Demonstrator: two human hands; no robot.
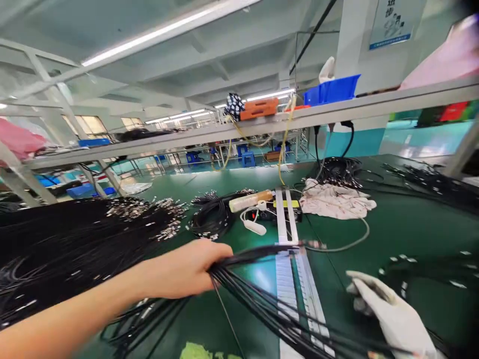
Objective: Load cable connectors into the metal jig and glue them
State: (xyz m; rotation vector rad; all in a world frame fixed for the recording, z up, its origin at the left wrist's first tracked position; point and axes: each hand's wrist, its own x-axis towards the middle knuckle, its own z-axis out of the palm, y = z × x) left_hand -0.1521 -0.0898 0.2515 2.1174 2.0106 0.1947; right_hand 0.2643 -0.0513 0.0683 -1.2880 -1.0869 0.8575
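My bare left hand [183, 271] is closed round a bundle of thin black cables [262, 304], gripping it near one end above the green bench [396, 229]. The bundle fans out to the lower right, across a white ruled strip [290, 279]. My right hand [392, 314], in a white glove, hovers at the lower right by the far end of the bundle; its fingers are stretched out and hold nothing that I can see. A big heap of black cables with metal tips [75, 239] lies to the left of my left arm.
A small coil of black cables [213, 219], a cream tool [249, 200], a white plug [254, 227] and a crumpled cloth [337, 202] lie mid-bench. More black cables [430, 184] sit at the right. An overhead shelf [374, 102] carries a blue bin [331, 89] and an orange box [260, 108].
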